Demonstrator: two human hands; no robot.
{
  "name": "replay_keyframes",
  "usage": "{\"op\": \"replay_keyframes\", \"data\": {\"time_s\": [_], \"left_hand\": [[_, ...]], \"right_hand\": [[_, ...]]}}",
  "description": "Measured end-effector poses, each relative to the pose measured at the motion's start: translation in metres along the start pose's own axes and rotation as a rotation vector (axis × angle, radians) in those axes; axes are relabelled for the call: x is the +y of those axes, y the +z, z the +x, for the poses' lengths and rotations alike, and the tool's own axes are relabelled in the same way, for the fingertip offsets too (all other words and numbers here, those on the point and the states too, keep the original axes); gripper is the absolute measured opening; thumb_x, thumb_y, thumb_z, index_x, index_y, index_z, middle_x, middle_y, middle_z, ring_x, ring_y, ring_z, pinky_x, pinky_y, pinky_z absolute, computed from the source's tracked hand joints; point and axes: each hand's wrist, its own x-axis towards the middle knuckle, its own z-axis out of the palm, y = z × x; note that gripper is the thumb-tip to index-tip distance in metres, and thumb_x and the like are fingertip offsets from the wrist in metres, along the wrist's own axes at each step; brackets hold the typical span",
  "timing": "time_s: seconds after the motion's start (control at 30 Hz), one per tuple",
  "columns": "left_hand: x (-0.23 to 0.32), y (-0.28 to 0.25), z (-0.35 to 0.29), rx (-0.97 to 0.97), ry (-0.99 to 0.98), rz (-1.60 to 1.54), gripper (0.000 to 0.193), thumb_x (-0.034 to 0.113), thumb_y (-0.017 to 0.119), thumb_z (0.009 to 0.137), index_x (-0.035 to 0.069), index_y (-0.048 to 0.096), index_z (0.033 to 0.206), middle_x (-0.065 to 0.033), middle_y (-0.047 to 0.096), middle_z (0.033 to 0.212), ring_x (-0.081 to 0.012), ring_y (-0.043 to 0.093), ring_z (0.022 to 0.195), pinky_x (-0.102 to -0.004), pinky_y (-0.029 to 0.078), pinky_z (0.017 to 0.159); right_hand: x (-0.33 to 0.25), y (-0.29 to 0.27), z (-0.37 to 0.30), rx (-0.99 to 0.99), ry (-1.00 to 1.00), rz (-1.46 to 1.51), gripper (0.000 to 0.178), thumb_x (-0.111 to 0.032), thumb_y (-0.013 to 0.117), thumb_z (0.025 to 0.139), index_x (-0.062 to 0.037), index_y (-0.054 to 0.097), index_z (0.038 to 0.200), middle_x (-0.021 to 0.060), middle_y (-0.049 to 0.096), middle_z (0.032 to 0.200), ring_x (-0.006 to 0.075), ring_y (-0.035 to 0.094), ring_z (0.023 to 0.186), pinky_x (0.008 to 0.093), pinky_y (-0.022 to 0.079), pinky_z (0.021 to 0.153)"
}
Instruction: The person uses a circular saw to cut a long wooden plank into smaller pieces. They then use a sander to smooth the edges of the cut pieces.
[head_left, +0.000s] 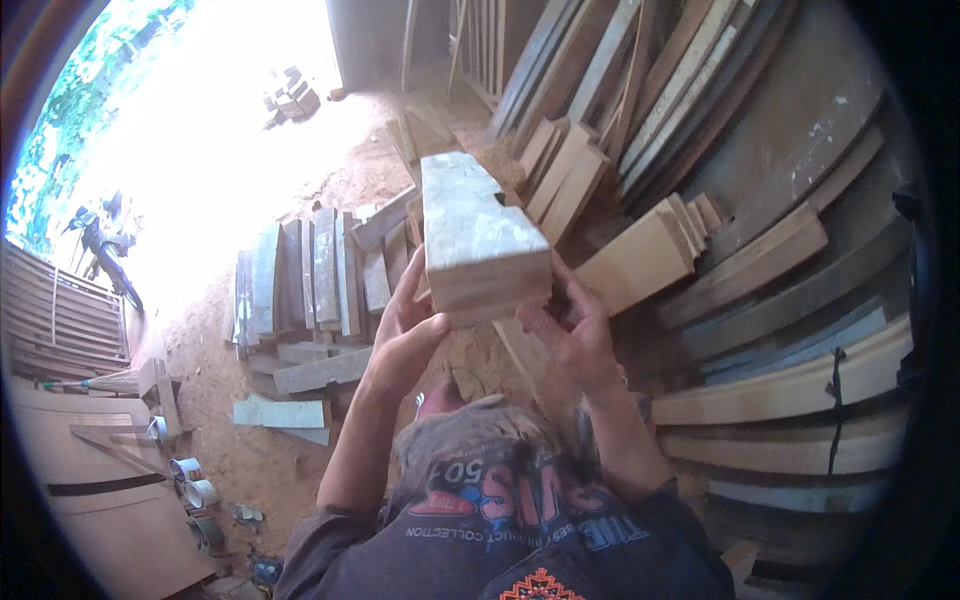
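A thick block of wood is held up in front of my chest, its pale, worn upper face toward me and a small dark notch in its right edge. My left hand grips its near left side, thumb along the lower edge and fingers reaching up the side. On the near right corner, my right hand is closed round the block, thumb underneath. The block's far end points away from me, and its underside is hidden.
Short wood offcuts lie in rows on the sandy floor at left. Stacked planks and long boards fill the right side. Wooden panels, tape rolls and a bicycle are at far left. Another small wood pile sits farther off.
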Motion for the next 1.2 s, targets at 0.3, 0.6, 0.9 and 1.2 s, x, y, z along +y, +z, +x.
{"op": "replay_keyframes", "data": {"time_s": [0.3,0.6,0.9,1.2], "left_hand": [[0.032,0.012,0.025,0.008,0.092,0.169,0.112,0.024,0.090,0.091,0.005,0.019,0.176,-0.0198,0.050,0.162,-0.0300,0.059,0.139,-0.0437,0.056,0.105],[0.028,0.006,0.023,-0.001,0.078,0.156,0.114,0.024,0.090,0.090,0.005,0.017,0.176,-0.0229,0.053,0.160,-0.0324,0.058,0.142,-0.0457,0.055,0.109],[0.003,-0.029,0.012,0.082,-0.086,-0.045,0.108,0.042,0.083,0.096,0.005,0.020,0.175,-0.0227,0.054,0.159,-0.0347,0.057,0.144,-0.0447,0.054,0.112],[-0.029,-0.003,-0.036,-0.160,-0.313,0.823,0.114,0.035,0.089,0.092,0.001,0.018,0.174,-0.0383,0.055,0.152,-0.0411,0.065,0.134,-0.0473,0.056,0.107]], "right_hand": [[-0.026,0.011,0.041,0.017,-0.082,-0.066,0.068,-0.021,0.083,0.101,0.0028,0.052,0.157,0.0069,0.074,0.125,0.0104,0.068,0.108,0.0268,0.057,0.089],[-0.018,0.009,0.037,0.015,-0.099,-0.037,0.065,-0.018,0.083,0.101,0.0023,0.053,0.155,0.0096,0.072,0.133,0.0127,0.067,0.116,0.0305,0.057,0.097],[-0.015,0.001,0.018,-0.080,0.044,-0.285,0.078,-0.031,0.088,0.096,0.0013,0.051,0.156,0.0202,0.070,0.137,0.0227,0.067,0.128,0.0356,0.055,0.104],[0.074,-0.027,-0.027,-0.189,0.336,-0.381,0.111,-0.067,0.079,0.094,0.0037,0.033,0.167,0.0303,0.058,0.150,0.0392,0.056,0.144,0.0453,0.044,0.120]]}}
